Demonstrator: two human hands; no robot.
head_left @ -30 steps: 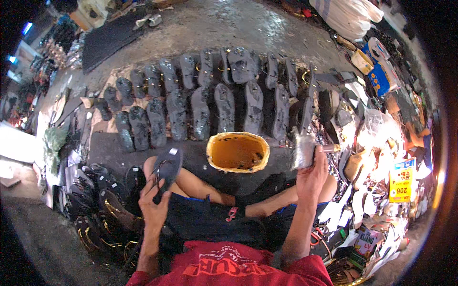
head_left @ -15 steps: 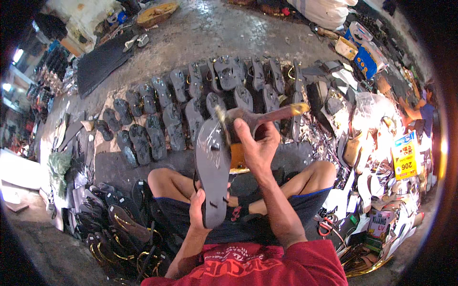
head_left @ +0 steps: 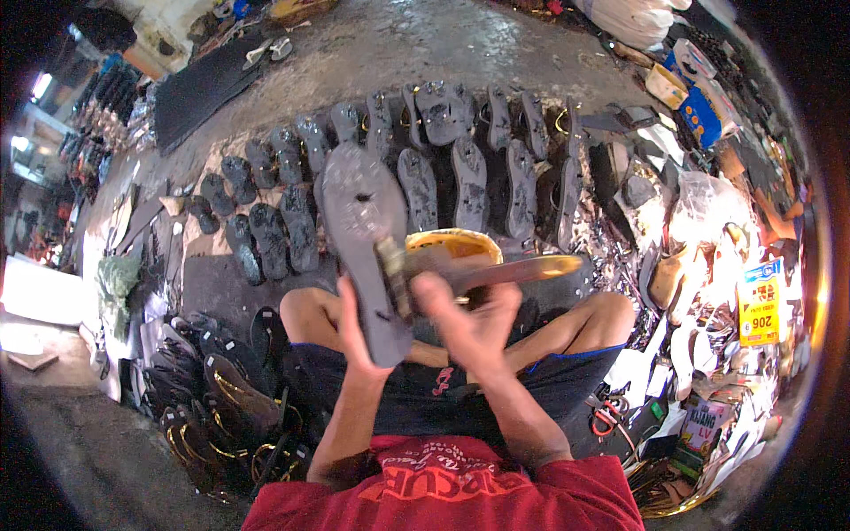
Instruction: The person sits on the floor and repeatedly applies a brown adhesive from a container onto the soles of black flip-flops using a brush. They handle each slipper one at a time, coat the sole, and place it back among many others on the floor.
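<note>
"What lies at your far left?"

"A heap of dark sandals (head_left: 232, 389), some with gold trim, beside my left leg (head_left: 305, 308)."

"And your left hand?"

"My left hand (head_left: 363, 347) holds a grey sole (head_left: 354, 212) near its narrow end, thumb along the left edge; the fingers beneath I can't see. The sole is raised in front of me, tilted, its broad end away from me and glossy."

"What crosses its right edge?"

"The bristles of a brush (head_left: 524, 271), near the sole's middle. Blur hides whether they press. Behind the brush stands a yellow tub (head_left: 453, 236). My right hand (head_left: 474, 326), blurred too, grips the brush close to its bristles."

"So which step is this?"

"Coating the sole, I'd judge: the broad end shines, the narrow end looks dull. The next stroke calls for a firm left hold and bristles drawn flat toward the dull end, clear of my thumb."
</note>
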